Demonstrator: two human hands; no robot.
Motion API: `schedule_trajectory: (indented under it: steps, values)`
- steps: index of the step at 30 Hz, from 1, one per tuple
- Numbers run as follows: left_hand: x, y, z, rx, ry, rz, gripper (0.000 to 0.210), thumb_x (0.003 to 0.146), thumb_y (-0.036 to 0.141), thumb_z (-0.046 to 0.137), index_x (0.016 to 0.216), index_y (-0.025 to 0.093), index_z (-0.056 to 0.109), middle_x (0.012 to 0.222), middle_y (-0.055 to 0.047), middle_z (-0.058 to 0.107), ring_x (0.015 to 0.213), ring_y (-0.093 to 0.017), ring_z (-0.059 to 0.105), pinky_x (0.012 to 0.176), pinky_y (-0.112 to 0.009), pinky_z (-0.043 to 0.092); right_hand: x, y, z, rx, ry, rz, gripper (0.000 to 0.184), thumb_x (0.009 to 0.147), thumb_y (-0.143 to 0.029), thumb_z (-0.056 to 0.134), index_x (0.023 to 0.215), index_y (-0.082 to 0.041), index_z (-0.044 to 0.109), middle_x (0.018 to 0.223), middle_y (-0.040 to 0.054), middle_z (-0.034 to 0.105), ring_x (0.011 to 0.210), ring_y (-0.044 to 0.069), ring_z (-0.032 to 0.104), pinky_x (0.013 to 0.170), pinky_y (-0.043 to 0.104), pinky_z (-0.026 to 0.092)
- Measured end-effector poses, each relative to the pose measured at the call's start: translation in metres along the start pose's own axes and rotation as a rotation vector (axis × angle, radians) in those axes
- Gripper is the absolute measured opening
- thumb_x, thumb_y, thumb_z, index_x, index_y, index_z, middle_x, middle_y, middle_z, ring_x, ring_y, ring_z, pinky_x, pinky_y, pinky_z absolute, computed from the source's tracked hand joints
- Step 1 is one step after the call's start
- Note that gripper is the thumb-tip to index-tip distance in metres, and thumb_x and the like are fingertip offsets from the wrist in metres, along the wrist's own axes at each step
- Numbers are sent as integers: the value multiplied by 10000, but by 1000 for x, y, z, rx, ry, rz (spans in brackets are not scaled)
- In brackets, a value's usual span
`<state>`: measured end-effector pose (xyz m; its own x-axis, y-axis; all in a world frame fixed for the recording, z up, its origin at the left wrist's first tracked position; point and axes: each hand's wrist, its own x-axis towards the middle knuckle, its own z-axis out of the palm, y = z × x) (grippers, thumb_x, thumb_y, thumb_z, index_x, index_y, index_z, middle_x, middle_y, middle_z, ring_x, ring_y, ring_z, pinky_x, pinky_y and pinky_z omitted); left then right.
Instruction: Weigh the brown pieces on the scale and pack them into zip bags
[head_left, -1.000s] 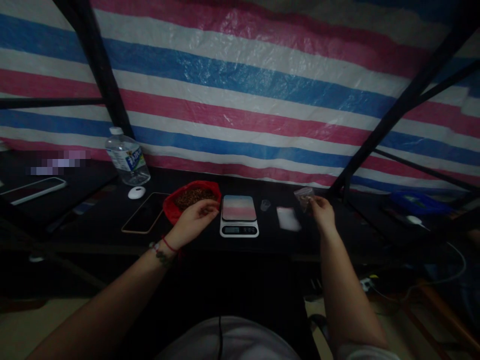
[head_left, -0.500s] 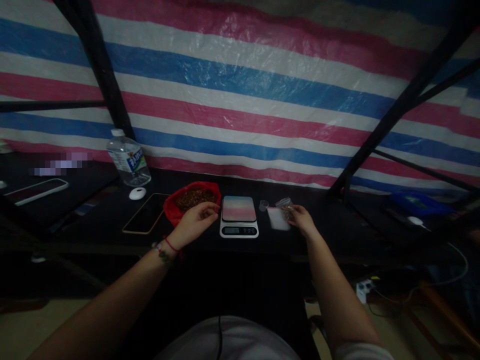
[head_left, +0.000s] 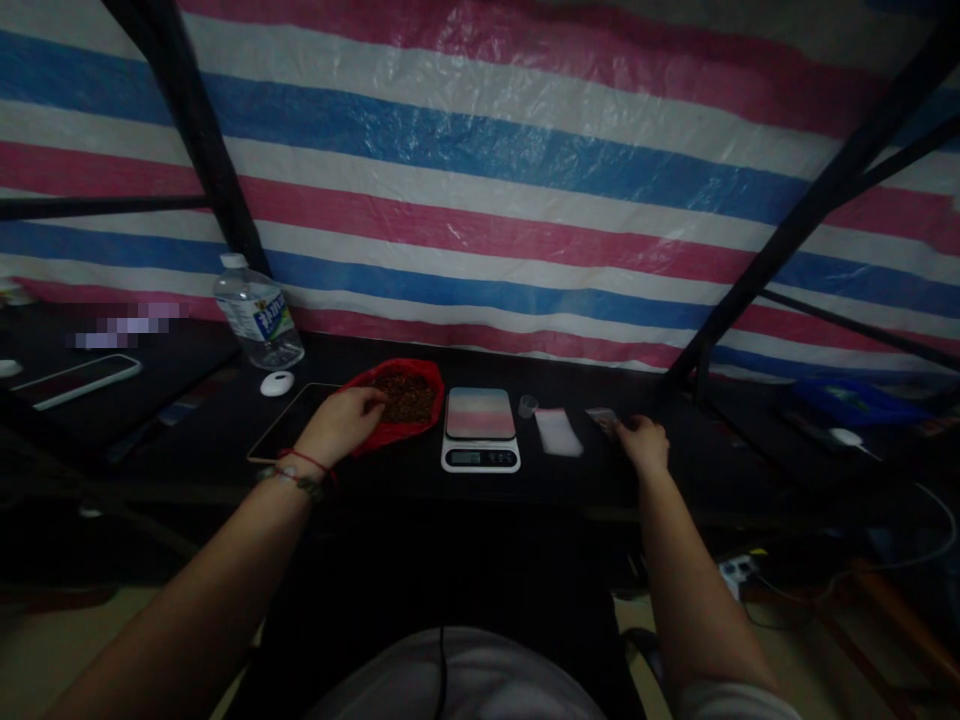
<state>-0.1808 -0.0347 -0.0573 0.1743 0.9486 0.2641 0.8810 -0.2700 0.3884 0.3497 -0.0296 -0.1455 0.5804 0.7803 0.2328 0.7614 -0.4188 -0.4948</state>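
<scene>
A red plastic bag (head_left: 426,425) lies spread on the black table, full of small brown bits (head_left: 409,398). My left hand (head_left: 341,425) is over its left side, with curled fingers close together by the brown bits; what they hold, if anything, is hidden. To the right, my right hand (head_left: 646,447) pinches the edge of a small clear zip bag (head_left: 602,420) with some contents, low over the table. Between my hands sits a white kitchen scale (head_left: 481,430), its display lit. Right of it are a small clear cup (head_left: 527,406) and a stack of small clear bags (head_left: 558,433).
A phone or tablet (head_left: 289,425) lies partly under my left wrist. Behind it are a white oval object (head_left: 277,383) and a clear plastic bottle (head_left: 259,315). Another phone (head_left: 82,380) lies far left. Black metal posts (head_left: 750,270) and a striped sheet (head_left: 480,220) stand behind.
My left hand has moved left, from beside the scale to over the red bag. My right hand has carried the zip bag rightward, away from the stack of bags.
</scene>
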Motion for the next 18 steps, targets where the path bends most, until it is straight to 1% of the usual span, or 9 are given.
schedule_trajectory:
  steps: [2, 4, 6, 8, 10, 12, 13, 15, 18]
  values:
    - [7, -8, 3, 82, -67, 13, 340, 816, 353, 434, 988, 189, 678, 1035, -73, 685, 934, -237, 623, 846, -323, 456, -4, -7, -2, -63, 86, -22, 526, 729, -447, 584, 1125, -101, 606, 1120, 226, 550, 1095, 353, 500, 930, 475, 370]
    - [16, -10, 9, 128, -121, 34, 359, 808, 374, 447, 1016, 183, 669, 1063, -87, 672, 963, -241, 610, 842, -314, 453, -9, -20, -3, -74, 113, -61, 473, 756, -410, 553, 1114, -107, 616, 1101, 210, 555, 1076, 335, 510, 930, 457, 368]
    - [26, -9, 17, 163, -163, 52, 408, 793, 434, 470, 1044, 172, 656, 1097, -107, 655, 994, -251, 596, 860, -313, 441, -13, -36, -3, -52, 106, -141, 419, 783, -374, 516, 1092, -113, 628, 1057, 185, 579, 1047, 312, 527, 921, 433, 374]
    - [35, -6, 24, 201, -201, 53, 499, 773, 516, 480, 1091, 163, 632, 1133, -129, 633, 1020, -266, 584, 880, -327, 428, -19, -53, -1, -32, 83, -237, 377, 797, -355, 500, 1068, -129, 637, 1034, 156, 600, 1040, 291, 532, 926, 412, 371]
    - [43, -5, 31, 238, -258, 36, 625, 740, 601, 481, 1163, 153, 589, 1166, -155, 607, 1032, -287, 577, 883, -350, 424, -26, -71, 4, -13, 59, -328, 361, 812, -366, 488, 1061, -149, 632, 1056, 134, 609, 1050, 274, 529, 944, 403, 357]
    - [48, -6, 37, 268, -306, 20, 744, 694, 668, 491, 1215, 141, 549, 1198, -180, 578, 1038, -310, 570, 880, -373, 423, -34, -87, 11, 15, 24, -434, 385, 821, -392, 486, 1104, -161, 606, 1104, 121, 607, 1077, 265, 518, 960, 403, 342]
    - [49, -7, 40, 279, -315, 19, 777, 677, 688, 496, 1224, 139, 542, 1213, -187, 565, 1045, -320, 564, 886, -383, 419, -37, -94, 15, 30, -1, -491, 411, 820, -405, 492, 1138, -163, 586, 1133, 119, 601, 1094, 263, 511, 963, 404, 339]
    - [49, -11, 47, 287, -291, 49, 774, 676, 698, 494, 1211, 142, 551, 1237, -182, 545, 1067, -324, 548, 915, -392, 399, -43, -106, 22, 46, -48, -586, 474, 810, -425, 516, 1201, -159, 544, 1187, 120, 582, 1128, 263, 492, 970, 403, 333]
    - [48, -20, 54, 262, -213, 122, 707, 722, 673, 473, 1194, 155, 562, 1256, -152, 531, 1095, -302, 527, 955, -378, 370, -47, -119, 33, 20, -106, -633, 561, 793, -433, 546, 1276, -154, 486, 1248, 122, 550, 1164, 263, 467, 977, 395, 326]
